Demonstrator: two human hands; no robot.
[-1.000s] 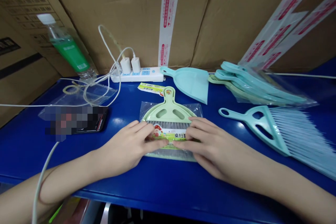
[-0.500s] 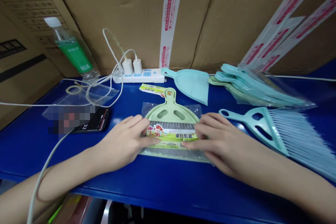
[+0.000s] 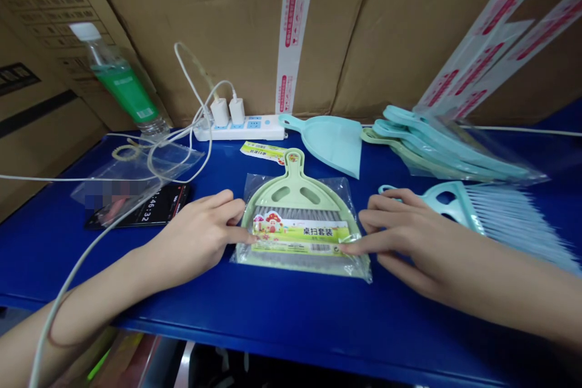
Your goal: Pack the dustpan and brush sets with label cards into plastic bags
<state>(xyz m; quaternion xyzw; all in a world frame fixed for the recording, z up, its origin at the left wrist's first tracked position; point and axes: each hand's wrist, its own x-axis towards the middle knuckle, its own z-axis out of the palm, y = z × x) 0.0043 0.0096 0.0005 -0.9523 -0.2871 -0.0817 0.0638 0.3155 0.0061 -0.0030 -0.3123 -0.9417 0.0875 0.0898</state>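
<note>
A green dustpan-and-brush set (image 3: pixel 294 191) lies flat in a clear bag, handle pointing away, with a printed label (image 3: pixel 313 233) across its bristles. My left hand (image 3: pixel 204 236) touches the label's left end with its index finger, the other fingers loosely curled and holding nothing. On the opposite side, my right hand (image 3: pixel 404 236) has its index fingertip at the label's right end, fingers apart. Beyond my right hand is a blue brush (image 3: pixel 468 206), partly covered by it. A blue dustpan (image 3: pixel 334 139) lies behind the bagged set, near another label card (image 3: pixel 261 151).
Several bagged dustpans (image 3: pixel 445 145) are stacked at the back right. A power strip (image 3: pixel 261 127) with white chargers and cables stands along the cardboard. To the left are a bottle (image 3: pixel 130 94), a phone (image 3: pixel 159 206) and a plastic bag; one cable crosses my left forearm.
Both hands have moved outward from the bagged set, uncovering its sides. My fingers have loosened from its edges. The view has shifted slightly.
</note>
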